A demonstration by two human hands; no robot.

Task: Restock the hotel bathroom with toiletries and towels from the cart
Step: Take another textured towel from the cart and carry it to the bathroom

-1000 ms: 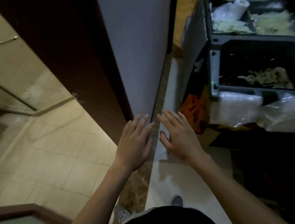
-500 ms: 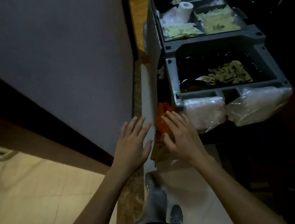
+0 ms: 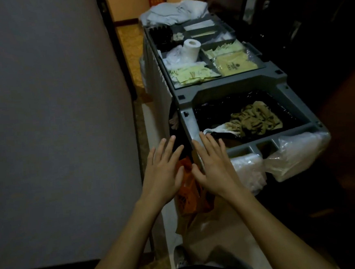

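A grey housekeeping cart (image 3: 228, 88) stands ahead on the right. Its top tray holds a white toilet roll (image 3: 191, 48), pale green sachets (image 3: 191, 75) and tan packets (image 3: 235, 64). White folded towels (image 3: 175, 11) lie at the cart's far end. The near black-lined bin holds crumpled olive cloth (image 3: 256, 118). My left hand (image 3: 164, 171) and my right hand (image 3: 214, 165) hover side by side, palms down with fingers spread, in front of the cart's near left corner. Neither hand holds anything.
A grey wall (image 3: 54, 122) fills the left, close to the cart. An orange bag (image 3: 189, 188) hangs at the cart's near side below my hands. Clear plastic bags (image 3: 293, 157) hang off the near end. A narrow corridor floor (image 3: 131, 48) runs between wall and cart.
The view has swung from the bathroom doorway to the cart, which is now closer and fuller in sight. Both hands stay flat and empty, now reaching the cart's near corner.
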